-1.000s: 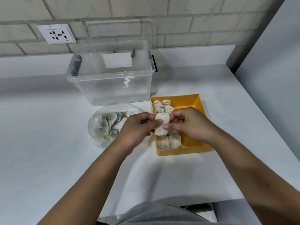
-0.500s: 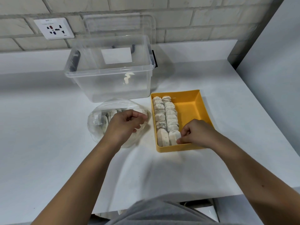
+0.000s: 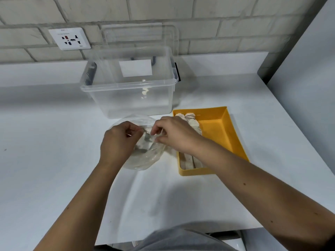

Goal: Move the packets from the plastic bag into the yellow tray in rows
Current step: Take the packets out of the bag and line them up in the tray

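**Left hand [image 3: 118, 142] and right hand [image 3: 175, 135] pinch the plastic bag [image 3: 145, 160]**

Both hands have their fingers curled onto the clear film at the bag's mouth, the left on its left edge and the right on its right edge, drawing the opening apart. Whether the right fingers also have hold of a packet I cannot tell. A few packets [image 3: 145, 147] lie crumpled inside the bag, which rests on the white table [image 3: 54, 151].

Just beside it to the right sits the yellow tray [image 3: 235, 138]. Two rows of pale packets run along its left side, and its right side is bare. The right forearm crosses over the middle of those rows.

Behind the bag stands a clear storage box [image 3: 130, 95]. Its lid [image 3: 141, 35] leans on the brick wall [image 3: 235, 19], next to a wall socket [image 3: 69, 38].
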Demonstrator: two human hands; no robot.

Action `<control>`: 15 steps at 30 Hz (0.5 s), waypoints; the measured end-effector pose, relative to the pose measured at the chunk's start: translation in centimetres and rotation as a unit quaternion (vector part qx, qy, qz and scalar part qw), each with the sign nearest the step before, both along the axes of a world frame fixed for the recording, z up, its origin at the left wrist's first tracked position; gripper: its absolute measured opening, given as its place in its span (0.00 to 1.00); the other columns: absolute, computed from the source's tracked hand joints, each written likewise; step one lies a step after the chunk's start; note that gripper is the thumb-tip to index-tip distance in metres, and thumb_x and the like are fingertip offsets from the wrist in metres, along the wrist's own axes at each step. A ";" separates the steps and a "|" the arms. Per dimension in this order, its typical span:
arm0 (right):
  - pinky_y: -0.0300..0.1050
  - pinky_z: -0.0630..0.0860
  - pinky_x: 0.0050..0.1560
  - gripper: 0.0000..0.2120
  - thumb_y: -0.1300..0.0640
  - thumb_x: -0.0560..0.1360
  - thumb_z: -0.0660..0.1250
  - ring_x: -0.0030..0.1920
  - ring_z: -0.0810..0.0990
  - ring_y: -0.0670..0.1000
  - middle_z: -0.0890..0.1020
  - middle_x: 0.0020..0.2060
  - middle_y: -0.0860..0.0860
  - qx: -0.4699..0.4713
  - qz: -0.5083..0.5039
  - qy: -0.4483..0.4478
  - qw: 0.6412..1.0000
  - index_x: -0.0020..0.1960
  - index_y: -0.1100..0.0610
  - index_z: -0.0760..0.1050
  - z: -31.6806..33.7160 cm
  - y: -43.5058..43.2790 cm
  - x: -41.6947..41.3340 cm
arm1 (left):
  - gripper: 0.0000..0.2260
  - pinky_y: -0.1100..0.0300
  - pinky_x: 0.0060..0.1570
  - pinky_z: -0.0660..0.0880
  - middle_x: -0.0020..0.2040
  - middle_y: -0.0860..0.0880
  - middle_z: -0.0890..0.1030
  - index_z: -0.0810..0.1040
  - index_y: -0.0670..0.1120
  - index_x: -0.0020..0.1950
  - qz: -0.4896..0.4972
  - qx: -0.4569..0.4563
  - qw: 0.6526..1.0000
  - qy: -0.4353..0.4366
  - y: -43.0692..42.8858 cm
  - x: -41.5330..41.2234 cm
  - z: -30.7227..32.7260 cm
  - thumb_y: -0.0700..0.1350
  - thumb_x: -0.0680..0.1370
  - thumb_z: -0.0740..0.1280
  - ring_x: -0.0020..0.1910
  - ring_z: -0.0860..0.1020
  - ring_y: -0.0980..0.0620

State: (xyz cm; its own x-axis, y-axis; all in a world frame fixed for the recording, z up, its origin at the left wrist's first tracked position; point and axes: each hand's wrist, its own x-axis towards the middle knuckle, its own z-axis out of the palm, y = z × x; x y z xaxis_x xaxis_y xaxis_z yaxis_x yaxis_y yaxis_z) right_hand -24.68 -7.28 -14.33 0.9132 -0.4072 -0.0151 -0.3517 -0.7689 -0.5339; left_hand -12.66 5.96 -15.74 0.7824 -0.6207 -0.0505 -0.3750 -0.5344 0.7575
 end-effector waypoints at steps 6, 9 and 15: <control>0.46 0.75 0.55 0.16 0.62 0.73 0.70 0.55 0.79 0.52 0.82 0.53 0.51 -0.015 0.063 0.049 0.997 0.60 0.55 0.79 -2.7 0.7 2.9 | 0.03 0.56 0.43 0.77 0.42 0.54 0.85 0.84 0.53 0.47 -0.005 0.058 0.992 -0.109 1.2 2.3 -0.8 0.47 0.76 0.71 0.43 0.81 0.51; 0.51 0.75 0.54 0.16 0.63 0.73 0.67 0.55 0.78 0.55 0.80 0.55 0.53 -0.046 0.057 0.052 0.996 0.61 0.57 0.79 -3.1 0.2 3.5 | 0.07 0.54 0.46 0.78 0.46 0.54 0.85 0.84 0.52 0.52 -0.013 0.083 0.989 -0.119 1.6 3.2 -1.4 0.45 0.76 0.70 0.46 0.82 0.50; 0.51 0.75 0.54 0.10 0.58 0.77 0.65 0.56 0.78 0.56 0.80 0.54 0.54 -0.057 0.045 0.074 0.995 0.56 0.58 0.81 -3.8 -0.3 4.5 | 0.07 0.57 0.48 0.75 0.50 0.54 0.84 0.83 0.57 0.52 -0.084 0.215 0.953 -0.199 1.3 3.6 -2.4 0.49 0.75 0.70 0.52 0.81 0.48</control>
